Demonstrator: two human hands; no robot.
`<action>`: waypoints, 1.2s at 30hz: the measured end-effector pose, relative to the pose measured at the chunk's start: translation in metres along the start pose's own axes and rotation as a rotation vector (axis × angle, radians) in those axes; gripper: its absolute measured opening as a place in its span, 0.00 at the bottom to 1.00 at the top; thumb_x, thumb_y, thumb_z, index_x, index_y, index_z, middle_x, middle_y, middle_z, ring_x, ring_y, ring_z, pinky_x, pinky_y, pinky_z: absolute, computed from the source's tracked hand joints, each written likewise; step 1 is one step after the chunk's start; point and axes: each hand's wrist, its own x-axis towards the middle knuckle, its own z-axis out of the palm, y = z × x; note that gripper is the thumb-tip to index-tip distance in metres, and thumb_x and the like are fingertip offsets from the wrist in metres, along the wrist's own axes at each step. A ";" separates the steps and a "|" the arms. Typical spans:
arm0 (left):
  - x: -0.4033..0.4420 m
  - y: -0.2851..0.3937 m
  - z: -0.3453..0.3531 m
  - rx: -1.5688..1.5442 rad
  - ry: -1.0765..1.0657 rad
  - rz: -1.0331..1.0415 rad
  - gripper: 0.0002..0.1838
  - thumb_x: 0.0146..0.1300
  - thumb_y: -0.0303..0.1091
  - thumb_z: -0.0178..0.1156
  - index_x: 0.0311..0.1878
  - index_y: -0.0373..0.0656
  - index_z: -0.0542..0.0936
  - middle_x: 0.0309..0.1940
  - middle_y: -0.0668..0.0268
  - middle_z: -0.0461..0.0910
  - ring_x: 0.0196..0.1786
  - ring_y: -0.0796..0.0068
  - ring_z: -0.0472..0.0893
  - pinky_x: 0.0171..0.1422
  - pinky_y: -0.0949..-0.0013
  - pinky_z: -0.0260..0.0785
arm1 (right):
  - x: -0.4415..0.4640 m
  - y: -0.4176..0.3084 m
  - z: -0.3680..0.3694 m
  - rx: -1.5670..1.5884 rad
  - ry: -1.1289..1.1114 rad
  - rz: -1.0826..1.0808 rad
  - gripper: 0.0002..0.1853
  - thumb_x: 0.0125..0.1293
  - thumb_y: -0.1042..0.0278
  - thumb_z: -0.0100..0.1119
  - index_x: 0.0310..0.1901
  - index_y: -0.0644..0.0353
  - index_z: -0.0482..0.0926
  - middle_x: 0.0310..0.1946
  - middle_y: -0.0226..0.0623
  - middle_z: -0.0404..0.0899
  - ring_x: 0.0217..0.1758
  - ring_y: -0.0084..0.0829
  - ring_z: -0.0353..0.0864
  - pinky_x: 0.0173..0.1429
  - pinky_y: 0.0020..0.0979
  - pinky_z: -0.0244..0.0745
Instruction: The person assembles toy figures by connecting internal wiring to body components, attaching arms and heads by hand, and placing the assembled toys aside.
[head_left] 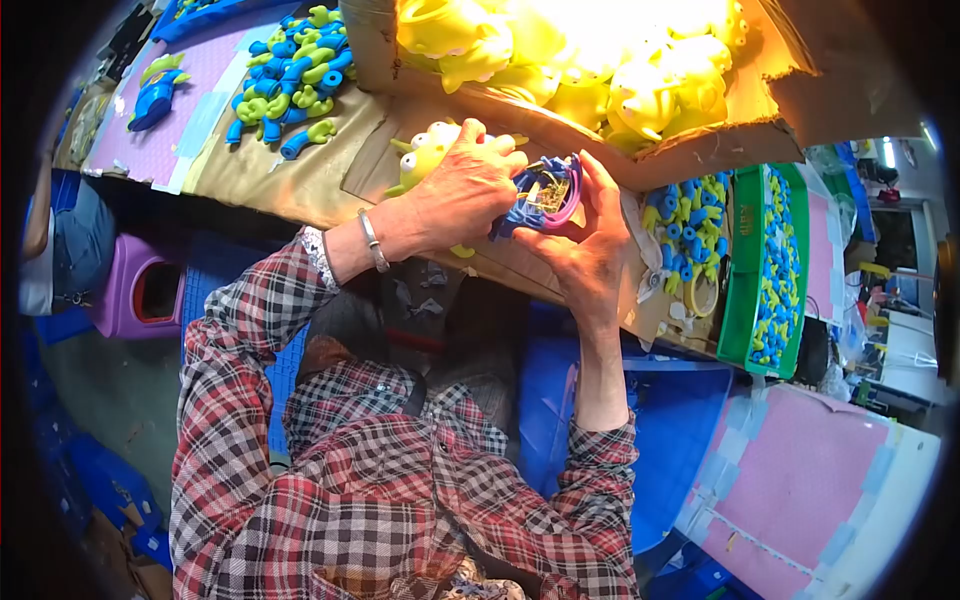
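My right hand (590,235) curves its fingers around the side of a blue and purple round part (543,195), whose open side shows yellowish pieces inside. From the left, my left hand (465,185) has its fingers bent and pressed together against the same part; what they pinch is hidden. A yellow-green toy head (425,152) with white bulging eyes lies on the bench, partly behind my left hand.
A cardboard box (600,150) of yellow heads stands behind my hands. Small blue and green parts (290,85) lie at upper left, and more (690,225) at right beside a green tray (742,270). Another person (80,240) is at far left.
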 end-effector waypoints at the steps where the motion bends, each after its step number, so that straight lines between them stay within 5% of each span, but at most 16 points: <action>1: 0.000 0.000 0.000 -0.005 -0.002 -0.010 0.08 0.46 0.35 0.70 0.31 0.46 0.88 0.40 0.67 0.81 0.54 0.64 0.77 0.59 0.51 0.62 | 0.001 0.004 -0.001 0.032 -0.002 0.020 0.53 0.47 0.80 0.83 0.75 0.64 0.62 0.66 0.46 0.74 0.65 0.33 0.80 0.66 0.34 0.85; 6: 0.000 0.000 -0.002 0.017 0.020 -0.045 0.06 0.48 0.33 0.70 0.31 0.47 0.87 0.40 0.67 0.81 0.53 0.65 0.78 0.59 0.51 0.62 | -0.003 0.013 -0.001 0.100 0.006 0.012 0.51 0.51 0.84 0.80 0.76 0.63 0.62 0.66 0.43 0.75 0.68 0.34 0.78 0.72 0.38 0.80; 20: -0.009 0.003 -0.012 -0.058 0.099 -0.102 0.08 0.44 0.37 0.70 0.28 0.47 0.88 0.41 0.64 0.79 0.57 0.62 0.75 0.59 0.50 0.62 | -0.002 0.023 -0.001 -0.407 0.115 -0.278 0.51 0.46 0.65 0.86 0.73 0.63 0.69 0.63 0.45 0.79 0.62 0.38 0.83 0.65 0.38 0.80; 29: -0.009 0.012 -0.004 0.046 0.120 -0.148 0.10 0.48 0.40 0.69 0.33 0.49 0.87 0.44 0.64 0.78 0.58 0.63 0.75 0.62 0.44 0.60 | 0.004 0.006 -0.001 -0.642 -0.036 -0.371 0.51 0.49 0.62 0.86 0.74 0.64 0.67 0.65 0.45 0.77 0.68 0.41 0.78 0.74 0.42 0.73; 36: -0.010 0.013 -0.004 0.194 0.197 -0.396 0.34 0.43 0.50 0.77 0.53 0.45 0.79 0.54 0.57 0.75 0.61 0.57 0.73 0.66 0.42 0.59 | 0.013 -0.013 0.016 -0.696 -0.155 -0.342 0.49 0.48 0.68 0.81 0.73 0.62 0.67 0.66 0.50 0.73 0.70 0.52 0.72 0.74 0.46 0.70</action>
